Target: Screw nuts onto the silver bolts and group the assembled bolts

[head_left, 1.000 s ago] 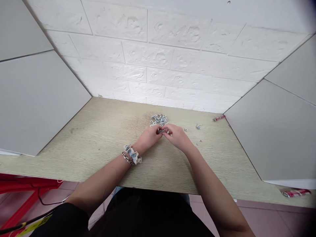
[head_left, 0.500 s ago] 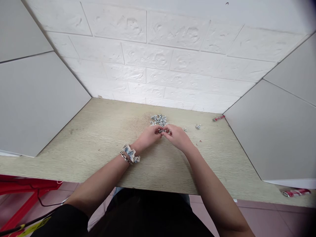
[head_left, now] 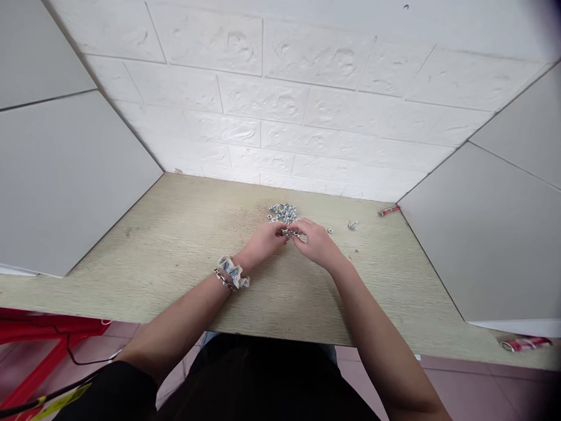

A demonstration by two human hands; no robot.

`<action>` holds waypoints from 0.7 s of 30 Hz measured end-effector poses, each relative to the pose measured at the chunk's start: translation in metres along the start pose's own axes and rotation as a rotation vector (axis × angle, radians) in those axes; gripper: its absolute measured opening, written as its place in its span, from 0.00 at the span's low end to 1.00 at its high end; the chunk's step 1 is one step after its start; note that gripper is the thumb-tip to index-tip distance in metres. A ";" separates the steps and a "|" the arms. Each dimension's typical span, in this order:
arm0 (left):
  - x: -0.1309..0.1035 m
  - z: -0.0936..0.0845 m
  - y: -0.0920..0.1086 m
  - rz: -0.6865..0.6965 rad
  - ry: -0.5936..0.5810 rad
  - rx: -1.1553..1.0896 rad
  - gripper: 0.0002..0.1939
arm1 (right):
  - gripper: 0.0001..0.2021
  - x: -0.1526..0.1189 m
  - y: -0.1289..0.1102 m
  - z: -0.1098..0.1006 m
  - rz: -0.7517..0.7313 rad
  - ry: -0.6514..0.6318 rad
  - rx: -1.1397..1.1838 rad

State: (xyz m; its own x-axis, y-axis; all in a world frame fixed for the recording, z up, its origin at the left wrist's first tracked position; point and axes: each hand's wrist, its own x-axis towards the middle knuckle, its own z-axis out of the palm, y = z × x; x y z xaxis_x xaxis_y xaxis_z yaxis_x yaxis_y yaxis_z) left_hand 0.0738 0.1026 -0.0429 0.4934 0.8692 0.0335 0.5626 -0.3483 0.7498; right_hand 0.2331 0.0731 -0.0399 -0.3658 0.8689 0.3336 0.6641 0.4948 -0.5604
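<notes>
left hand (head_left: 265, 240) and right hand (head_left: 316, 242) | fingertips pinching a small metal piece (head_left: 290, 233), seemingly to steady both ends | bolt pile (head_left: 286, 211) just beyond them, likely for easy reach

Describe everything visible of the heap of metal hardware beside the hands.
The heap of bolts and nuts is silvery and metallic-looking: shanks, heads and ring-shaped pieces lie loose at mixed angles. It rests on the pale wood-grain tabletop, just beyond the left hand and right hand, toward the white wall. The hands partly hide its near edge; whether they touch it is unclear.
</notes>
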 end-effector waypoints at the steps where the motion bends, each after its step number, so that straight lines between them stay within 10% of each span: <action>1: -0.001 0.000 0.000 0.009 0.009 0.021 0.12 | 0.12 0.000 0.001 0.001 0.003 -0.005 0.003; 7: -0.003 0.001 0.001 0.025 0.004 0.038 0.13 | 0.07 0.002 0.003 0.001 0.121 -0.033 -0.037; 12: -0.003 0.000 0.004 0.003 0.011 0.061 0.12 | 0.23 0.001 0.000 -0.002 0.294 -0.074 -0.154; 17: -0.002 -0.001 0.003 0.032 0.012 0.071 0.13 | 0.04 0.001 -0.002 -0.001 0.157 0.024 -0.023; 21: -0.002 -0.001 0.002 0.056 0.008 0.066 0.14 | 0.10 0.002 0.000 0.002 0.060 -0.019 -0.001</action>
State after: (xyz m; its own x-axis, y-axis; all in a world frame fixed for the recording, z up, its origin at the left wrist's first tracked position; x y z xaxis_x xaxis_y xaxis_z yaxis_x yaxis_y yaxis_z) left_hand 0.0735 0.1002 -0.0411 0.5202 0.8503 0.0796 0.5769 -0.4187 0.7013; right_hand 0.2309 0.0752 -0.0406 -0.3372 0.8972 0.2851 0.6860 0.4416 -0.5782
